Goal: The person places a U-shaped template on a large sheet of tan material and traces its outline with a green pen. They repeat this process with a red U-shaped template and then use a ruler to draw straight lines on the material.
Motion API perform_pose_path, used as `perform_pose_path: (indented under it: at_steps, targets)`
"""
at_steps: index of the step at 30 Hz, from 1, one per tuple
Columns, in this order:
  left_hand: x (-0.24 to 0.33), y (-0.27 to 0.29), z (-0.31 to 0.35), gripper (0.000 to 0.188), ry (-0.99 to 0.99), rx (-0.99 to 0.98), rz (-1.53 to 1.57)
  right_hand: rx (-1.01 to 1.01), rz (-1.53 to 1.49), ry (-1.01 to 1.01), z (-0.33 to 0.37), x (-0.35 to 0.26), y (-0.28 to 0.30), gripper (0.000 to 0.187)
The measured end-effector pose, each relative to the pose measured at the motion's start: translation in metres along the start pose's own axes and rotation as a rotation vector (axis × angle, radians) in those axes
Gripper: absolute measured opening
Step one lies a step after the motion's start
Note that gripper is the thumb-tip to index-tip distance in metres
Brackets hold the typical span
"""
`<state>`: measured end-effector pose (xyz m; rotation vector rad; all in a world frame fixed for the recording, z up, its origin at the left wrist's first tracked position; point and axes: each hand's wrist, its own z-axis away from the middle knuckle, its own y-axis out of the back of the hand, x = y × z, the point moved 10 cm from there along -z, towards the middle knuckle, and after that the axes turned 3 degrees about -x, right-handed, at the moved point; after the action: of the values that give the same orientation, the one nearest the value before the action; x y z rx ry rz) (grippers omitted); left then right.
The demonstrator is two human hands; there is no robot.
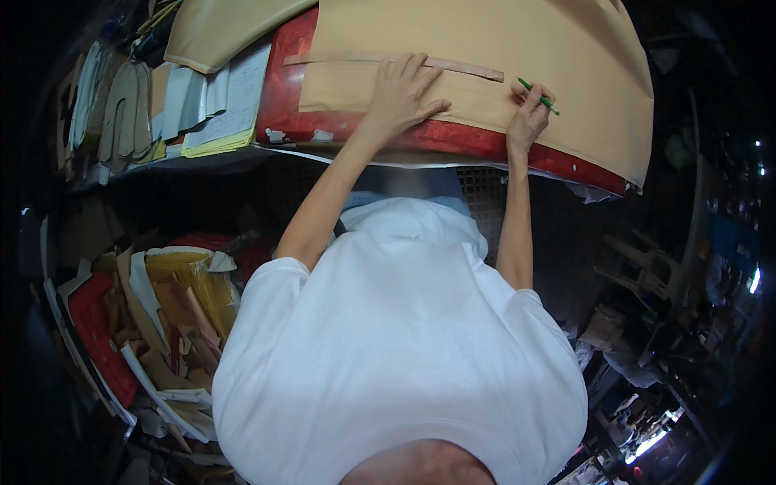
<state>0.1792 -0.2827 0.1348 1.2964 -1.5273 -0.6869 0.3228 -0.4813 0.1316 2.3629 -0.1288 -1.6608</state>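
Note:
A large tan sheet (501, 36), which looks like leather or vinyl, covers most of the red-topped table (293, 40). Across it lies a narrow brown strip (469, 70) with straight edges. My left hand (398, 95) rests on the strip and the sheet, fingers spread and pressing flat. Just past the strip's right end, my right hand (528, 117) grips a slim green pen (546, 103), whose tip points up and left, away from me. Whether the tip touches the sheet I cannot tell.
Papers and a yellow-edged pad (230, 121) lie at the table's left. Beside them stand grey curved pattern pieces (127, 105). Another tan piece (218, 36) overlaps the far left. Below left, a container of scraps (182, 315) stands near my elbow; a stool-like frame (643, 263) is at right.

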Motion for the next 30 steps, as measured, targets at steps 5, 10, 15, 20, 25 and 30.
perform_pose_path:
  at_steps: [5, 10, 15, 20, 25, 30]
  targets:
    - [-0.001, -0.002, 0.001, 0.061, -0.017, -0.019, -0.026, -0.13, 0.22, -0.016, 0.004, -0.009, -0.018, 0.04]
    - [-0.001, 0.001, 0.008, 0.06, 0.0, 0.025, -0.016, -0.159, 0.218, 0.071, 0.006, -0.021, -0.021, 0.04]
    - [0.0, 0.003, 0.007, 0.058, -0.015, 0.058, -0.007, -0.178, 0.323, 0.067, 0.008, -0.023, -0.024, 0.034]
    - [0.002, 0.005, 0.009, 0.057, -0.006, 0.07, -0.018, -0.167, 0.3, 0.048, 0.009, -0.025, -0.026, 0.037]
    - [0.001, 0.006, 0.008, 0.057, -0.003, 0.064, -0.004, -0.132, 0.216, 0.012, 0.009, -0.023, -0.023, 0.037]
    - [0.0, 0.002, 0.009, 0.057, -0.002, 0.071, 0.016, -0.156, 0.091, 0.108, 0.005, -0.049, -0.053, 0.034]
